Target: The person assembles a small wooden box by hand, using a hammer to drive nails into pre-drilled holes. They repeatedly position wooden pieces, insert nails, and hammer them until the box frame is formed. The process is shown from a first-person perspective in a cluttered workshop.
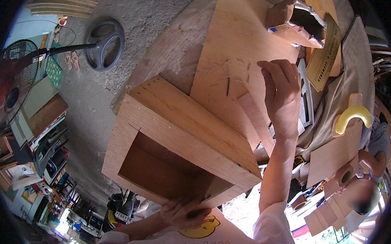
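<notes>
A wooden box (pixel 182 121) with a rectangular opening in its face stands tilted close to my body. My left hand (pixel 180 212) is at its near edge, fingers curled against the wood. Beyond the box, my right hand (pixel 282 84) is raised above a plywood board (pixel 228 32), its fingers bent together at the tips. Whatever they may pinch is too small to make out. Several thin nails (pixel 228 73) lie scattered on the board, left of that hand. A flat wood strip (pixel 252 111) rests on the board between the box and my right forearm.
A torn cardboard box (pixel 298 24) sits at the board's far right, beside a yellow printed ruler-like strip (pixel 322 57). A curved yellow object (pixel 353 118) lies farther right, near another person (pixel 375 160). At left stand a fan (pixel 20 84) and its round base (pixel 104 44).
</notes>
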